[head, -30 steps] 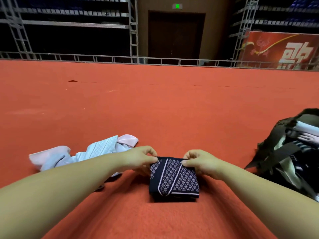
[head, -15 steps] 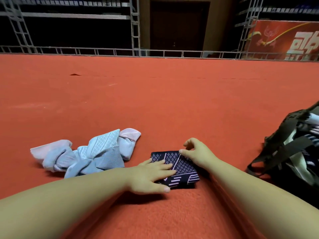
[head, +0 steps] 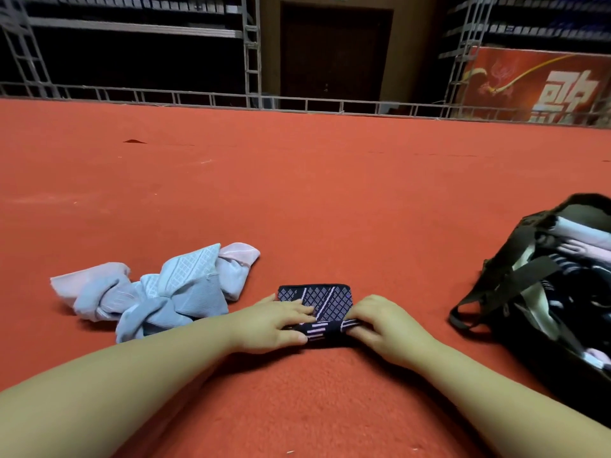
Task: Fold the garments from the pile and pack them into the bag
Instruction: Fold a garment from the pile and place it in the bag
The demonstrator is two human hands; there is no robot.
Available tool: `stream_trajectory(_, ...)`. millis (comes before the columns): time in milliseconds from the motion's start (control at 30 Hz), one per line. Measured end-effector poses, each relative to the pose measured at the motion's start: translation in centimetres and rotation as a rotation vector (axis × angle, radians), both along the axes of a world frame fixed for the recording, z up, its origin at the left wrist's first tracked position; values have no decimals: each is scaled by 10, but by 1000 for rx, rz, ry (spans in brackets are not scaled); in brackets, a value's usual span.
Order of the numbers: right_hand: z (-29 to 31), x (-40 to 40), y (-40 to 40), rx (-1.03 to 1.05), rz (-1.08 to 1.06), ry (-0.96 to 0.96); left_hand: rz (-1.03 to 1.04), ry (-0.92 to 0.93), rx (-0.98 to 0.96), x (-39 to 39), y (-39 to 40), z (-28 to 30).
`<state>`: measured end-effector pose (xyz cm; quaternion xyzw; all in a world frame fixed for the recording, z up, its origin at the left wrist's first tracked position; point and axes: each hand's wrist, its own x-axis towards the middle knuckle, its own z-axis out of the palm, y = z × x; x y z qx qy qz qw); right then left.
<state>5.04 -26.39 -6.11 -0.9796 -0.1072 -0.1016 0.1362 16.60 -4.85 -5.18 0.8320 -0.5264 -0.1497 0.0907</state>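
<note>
- The dark patterned garment (head: 322,300) lies folded small on the red floor (head: 297,200), right in front of me, between the pale pile (head: 158,294) on my left and the bag (head: 555,292) on my right.
- My left hand (head: 277,325) lies flat on the garment's left part, fingers straight, pressing it down.
- My right hand (head: 383,320) curls round the near right edge, where the striped band (head: 325,328) shows, fingers tucked under the fold.
- The cloth looks thin, soft and light; I judge it will flop open if lifted by 1 corner.
- Best hold, I think: both hands along the 2 short sides, thumbs on top and fingers beneath, so the layers stay stacked on the way to the bag.
- The bag stands open well to my right, with folded pieces already inside it; its strap (head: 489,294) droops over the mouth and could catch the bundle.
- The pale pile is crumpled and not yet folded; I count at least 2 pieces in it, though I cannot tell exactly.
</note>
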Motion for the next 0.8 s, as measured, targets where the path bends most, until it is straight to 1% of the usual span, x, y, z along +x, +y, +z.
stream_trajectory(100,9,-5,4,297,-70,117,74,41,-103,-6,6,15)
stream_trajectory(200,20,-13,9,440,-62,239,151,14,-178,-17,15,26)
stream_trajectory(267,25,-20,11,540,-40,334,135,34,-175,-26,20,32)
stream_trajectory(367,25,-34,15,666,1,473,70,108,-81,-40,22,36)
stream_trajectory(400,25,-38,17,654,21,498,65,135,-53,-42,22,37)
stream_trajectory(500,28,-45,21,518,71,491,72,256,-12,-43,23,39)
stream_trajectory(567,30,-46,21,508,57,508,92,374,-7,-41,25,39)
stream_trajectory(633,27,-42,22,509,-10,490,175,444,-58,-39,26,34)
stream_trajectory(733,19,-31,24,480,-164,416,371,554,-151,-34,25,22)
stream_trajectory(767,16,-27,25,470,-209,397,403,541,-154,-31,24,19)
stream_trajectory(800,13,-23,26,467,-247,379,410,476,-133,-28,24,16)
